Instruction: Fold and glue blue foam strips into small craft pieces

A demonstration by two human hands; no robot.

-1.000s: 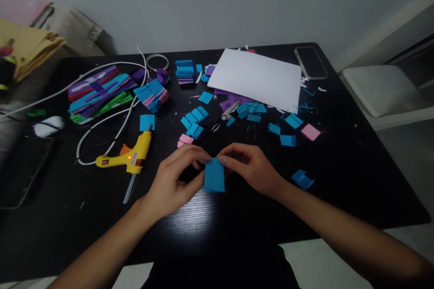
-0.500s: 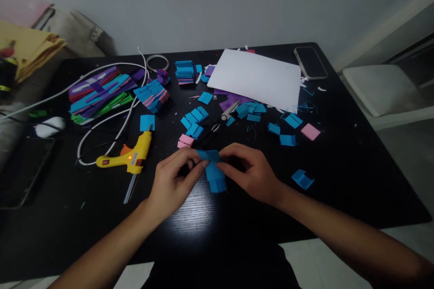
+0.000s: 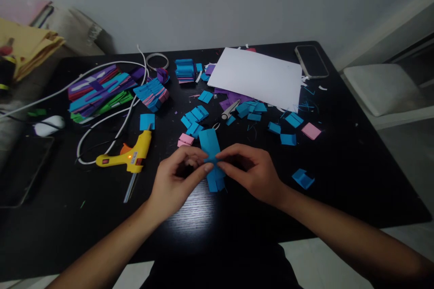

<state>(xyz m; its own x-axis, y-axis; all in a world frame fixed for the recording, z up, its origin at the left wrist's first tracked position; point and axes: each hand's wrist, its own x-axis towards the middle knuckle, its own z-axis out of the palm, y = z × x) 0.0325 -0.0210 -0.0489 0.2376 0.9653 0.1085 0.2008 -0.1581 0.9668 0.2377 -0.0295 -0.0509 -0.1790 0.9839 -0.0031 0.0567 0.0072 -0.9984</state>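
Note:
A blue paper strip (image 3: 210,156) is pinched at its middle between both hands over the black table (image 3: 356,176). My left hand (image 3: 178,180) grips it from the left with thumb and fingers closed. My right hand (image 3: 249,171) pinches it from the right. The strip's upper part stands unfolded above the fingers; its lower folded part hangs below them. Behind the hands lie several small folded blue pieces (image 3: 195,119) and scissors (image 3: 227,113).
A yellow glue gun (image 3: 130,156) with white cable lies left of the hands. Stacks of coloured paper strips (image 3: 98,92) sit at back left, a white sheet (image 3: 259,76) and a phone (image 3: 311,61) at the back. Pink pieces (image 3: 311,131) and a loose blue piece (image 3: 303,179) lie right.
The blue paper, first a short folded rectangle below the fingertips, has been unfolded; its upper part now extends upward above the fingers. Both hands stayed in place.

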